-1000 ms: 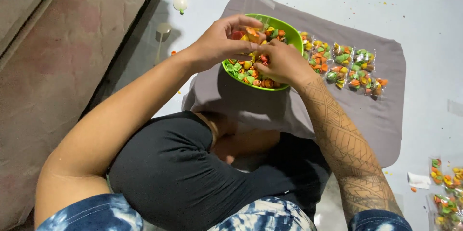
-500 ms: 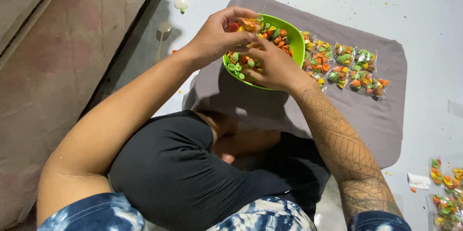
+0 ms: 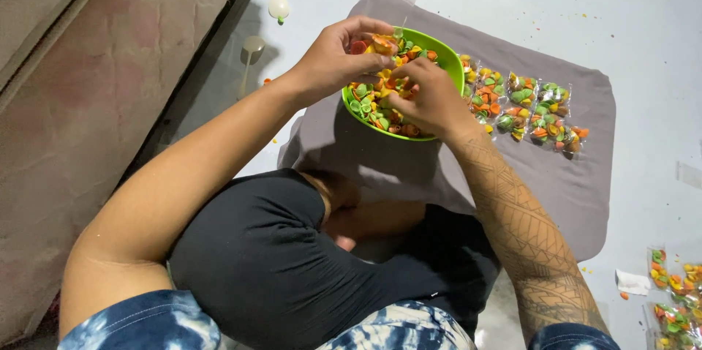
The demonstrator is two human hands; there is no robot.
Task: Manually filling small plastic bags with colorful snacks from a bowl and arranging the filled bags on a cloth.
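So we're sitting on the pale floor (image 3: pixel 658 28) here, with a grey cloth (image 3: pixel 409 167) spread out in front of us, and everything sits on that. On the cloth is a lime green bowl (image 3: pixel 447 57) heaped with little shell-shaped crackers (image 3: pixel 373 98) in orange, green and yellow. Just beside the bowl, toward our right, there's a neat row of small clear sealed packets (image 3: pixel 537 105) already filled with the same mix, and a few more packets (image 3: pixel 676 291) lie well apart at the right edge of the floor.

Both hands are over the bowl. Our left hand (image 3: pixel 333 61) has its fingers curled shut around a small clear bag (image 3: pixel 380 43) with crackers in it, held at the bowl's far rim. Our right hand (image 3: pixel 431 98) is down in the pile with fingers bunched; we'd guess it's pinching a few pieces, but the grip is hidden from this angle so we can't really tell.

Tips for doing this bit well, in our opinion: keep the bag mouth low and right above the bowl so strays drop back in, pinch small amounts since these look brittle, and don't squeeze the bag. There are already crumbs (image 3: pixel 585 6) scattered over the floor, so slow and tidy wins.
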